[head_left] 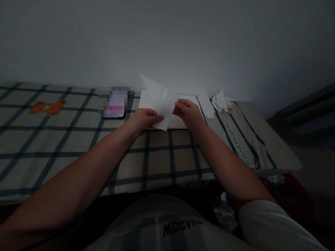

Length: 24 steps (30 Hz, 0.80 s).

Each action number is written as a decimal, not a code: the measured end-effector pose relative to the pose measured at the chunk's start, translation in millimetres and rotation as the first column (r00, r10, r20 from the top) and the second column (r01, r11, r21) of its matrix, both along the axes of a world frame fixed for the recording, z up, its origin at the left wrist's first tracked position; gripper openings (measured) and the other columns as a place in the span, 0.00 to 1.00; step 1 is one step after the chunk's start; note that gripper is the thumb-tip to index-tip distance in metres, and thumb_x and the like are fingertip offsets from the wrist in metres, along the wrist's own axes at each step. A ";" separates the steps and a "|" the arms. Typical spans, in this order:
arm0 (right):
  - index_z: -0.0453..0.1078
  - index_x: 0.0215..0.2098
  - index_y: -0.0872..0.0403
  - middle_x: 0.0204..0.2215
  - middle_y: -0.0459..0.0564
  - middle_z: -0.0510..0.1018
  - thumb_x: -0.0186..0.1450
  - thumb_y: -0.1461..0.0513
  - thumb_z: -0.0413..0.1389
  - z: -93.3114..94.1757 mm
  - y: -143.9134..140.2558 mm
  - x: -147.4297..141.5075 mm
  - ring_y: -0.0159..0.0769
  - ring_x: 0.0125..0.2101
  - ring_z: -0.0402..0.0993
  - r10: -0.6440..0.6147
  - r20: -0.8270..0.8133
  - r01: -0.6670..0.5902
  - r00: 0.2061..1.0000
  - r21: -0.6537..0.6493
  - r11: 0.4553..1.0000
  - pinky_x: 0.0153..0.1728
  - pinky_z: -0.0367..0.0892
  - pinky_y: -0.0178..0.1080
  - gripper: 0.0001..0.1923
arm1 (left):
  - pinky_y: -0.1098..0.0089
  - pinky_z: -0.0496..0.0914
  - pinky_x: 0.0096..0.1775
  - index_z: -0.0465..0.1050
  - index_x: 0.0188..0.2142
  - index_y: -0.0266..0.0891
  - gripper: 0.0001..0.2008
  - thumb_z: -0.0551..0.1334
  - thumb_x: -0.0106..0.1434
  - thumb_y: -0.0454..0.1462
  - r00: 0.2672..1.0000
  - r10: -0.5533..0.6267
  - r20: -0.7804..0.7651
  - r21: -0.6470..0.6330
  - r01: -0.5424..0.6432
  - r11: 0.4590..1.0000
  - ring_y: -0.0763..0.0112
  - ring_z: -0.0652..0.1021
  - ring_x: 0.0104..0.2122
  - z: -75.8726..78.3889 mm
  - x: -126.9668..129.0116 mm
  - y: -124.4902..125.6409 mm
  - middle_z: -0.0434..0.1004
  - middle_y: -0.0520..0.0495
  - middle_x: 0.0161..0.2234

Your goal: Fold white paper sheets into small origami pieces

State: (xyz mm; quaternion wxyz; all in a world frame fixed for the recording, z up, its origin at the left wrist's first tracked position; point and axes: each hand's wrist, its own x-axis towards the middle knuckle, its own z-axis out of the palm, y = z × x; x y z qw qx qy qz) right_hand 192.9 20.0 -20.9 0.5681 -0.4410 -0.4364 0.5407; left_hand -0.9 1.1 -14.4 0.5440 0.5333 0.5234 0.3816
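My left hand point(143, 120) pinches the lower part of a folded white paper sheet point(162, 97), thumb on top. One pointed flap of this sheet stands up toward the wall, and a crease runs down its middle. At its right edge my right hand point(187, 111) is closed, fingertips pressed together on the paper; the exact grip is partly hidden. Beneath both hands lies a flat white sheet or board point(178, 123), largely covered. Right of my right hand are a white paper strip point(206, 105) and several folded paper pieces point(220, 100).
A checked cloth point(157, 164) covers the table, which meets a pale wall at the back. A phone-like item point(116, 103), pixelated, lies at left, beyond it an orange bear figure point(47, 107). Below the right front edge are a clear plastic item point(225, 212) and something red point(290, 195).
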 end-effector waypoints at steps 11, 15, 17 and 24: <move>0.69 0.29 0.51 0.25 0.42 0.74 0.59 0.55 0.64 -2.6 2.3 4.8 0.27 0.27 0.72 -0.018 -0.028 0.021 0.999 0.101 0.995 0.34 0.72 0.35 0.11 | 0.75 0.56 0.22 0.70 0.19 0.40 0.13 0.73 0.47 0.38 0.998 -0.066 0.007 -0.010 0.066 0.998 0.78 0.65 0.19 -0.4 -1.9 -0.2 0.68 0.54 0.18; 0.73 0.32 0.52 0.26 0.43 0.78 0.55 0.53 0.68 -3.1 -1.7 3.3 0.29 0.27 0.74 0.183 0.060 -0.186 0.981 0.040 0.982 0.34 0.73 0.36 0.14 | 0.75 0.59 0.21 0.67 0.20 0.40 0.15 0.74 0.47 0.39 0.999 0.012 0.046 0.000 -0.012 1.000 0.78 0.66 0.18 -0.6 0.0 -0.6 0.67 0.55 0.17; 0.75 0.33 0.54 0.28 0.45 0.80 0.52 0.54 0.70 -4.7 -4.2 1.0 0.29 0.28 0.74 0.275 0.121 -0.278 0.954 0.008 0.960 0.36 0.74 0.37 0.16 | 0.75 0.59 0.21 0.68 0.21 0.40 0.16 0.74 0.48 0.41 0.999 0.032 0.026 0.009 -0.033 0.999 0.77 0.66 0.18 -1.6 0.3 0.2 0.67 0.55 0.18; 0.77 0.32 0.54 0.29 0.46 0.81 0.51 0.54 0.72 -9.6 -6.0 -3.1 0.32 0.29 0.76 0.305 0.127 -0.306 0.944 -0.012 0.952 0.37 0.76 0.39 0.16 | 0.69 0.75 0.33 0.71 0.26 0.38 0.11 0.71 0.53 0.40 0.986 0.119 0.118 0.058 -0.127 0.990 0.70 0.78 0.27 4.2 0.1 -0.8 0.78 0.50 0.27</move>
